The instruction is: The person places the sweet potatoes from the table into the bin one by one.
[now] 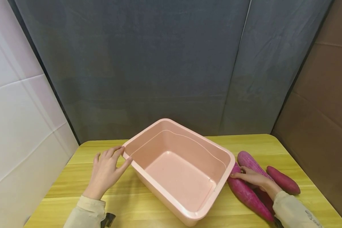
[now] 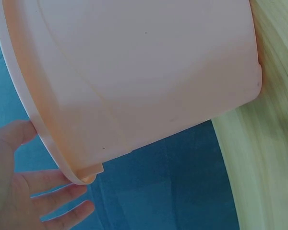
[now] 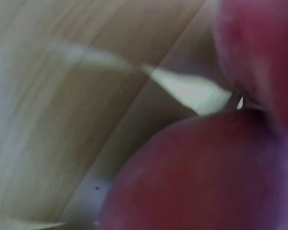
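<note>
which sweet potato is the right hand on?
The long purple sweet potato lying nearest the pink plastic tub; the right hand rests on its upper end. The other two lie farther right.

Three purple sweet potatoes (image 1: 246, 193) (image 1: 252, 162) (image 1: 283, 180), one pink tub (image 1: 185, 139), two hands (image 1: 106, 171) (image 1: 252, 177).

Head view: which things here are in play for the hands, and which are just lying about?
In play:
left hand open, touching the pink tub
right hand resting on the nearest sweet potato

Lying about:
middle sweet potato
far sweet potato
wooden table
</note>
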